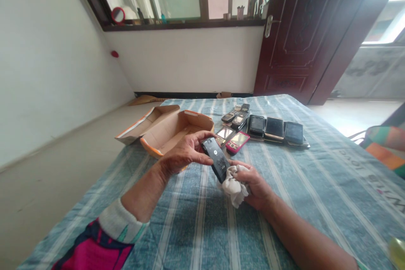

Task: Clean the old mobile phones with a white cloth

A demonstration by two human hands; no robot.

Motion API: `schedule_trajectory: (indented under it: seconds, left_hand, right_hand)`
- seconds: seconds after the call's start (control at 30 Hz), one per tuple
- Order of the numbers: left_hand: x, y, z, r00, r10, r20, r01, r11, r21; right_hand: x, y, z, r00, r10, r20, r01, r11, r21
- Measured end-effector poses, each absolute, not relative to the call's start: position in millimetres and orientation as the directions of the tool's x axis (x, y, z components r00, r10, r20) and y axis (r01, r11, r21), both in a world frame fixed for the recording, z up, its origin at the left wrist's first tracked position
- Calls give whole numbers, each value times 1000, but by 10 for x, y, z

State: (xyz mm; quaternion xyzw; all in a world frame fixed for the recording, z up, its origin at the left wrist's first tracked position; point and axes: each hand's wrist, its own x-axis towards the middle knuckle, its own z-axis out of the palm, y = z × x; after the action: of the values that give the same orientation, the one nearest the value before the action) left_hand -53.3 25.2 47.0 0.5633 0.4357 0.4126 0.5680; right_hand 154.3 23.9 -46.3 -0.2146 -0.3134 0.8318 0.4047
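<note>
My left hand grips a black phone by its upper end, holding it tilted above the striped tablecloth. My right hand is closed on a crumpled white cloth pressed against the phone's lower end. Just behind the hands lie a pink phone and a silver phone.
An open cardboard box sits at the table's far left edge. Several more phones lie in a row at the far middle, with small keypad phones behind. A dark door stands beyond. A colourful chair is at right.
</note>
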Motion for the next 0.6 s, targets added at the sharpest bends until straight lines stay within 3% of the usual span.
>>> schedule_trajectory:
  seconds: [0.3, 0.6]
  left_hand:
    - [-518, 186, 532, 199, 979, 39, 92, -58, 994]
    - [-549, 170, 483, 109, 979, 173, 224, -193, 955]
  right_hand:
    - [1525, 224, -461, -552, 826, -112, -507, -439, -742]
    - [1496, 193, -426, -394, 901, -182, -386, -342, -857]
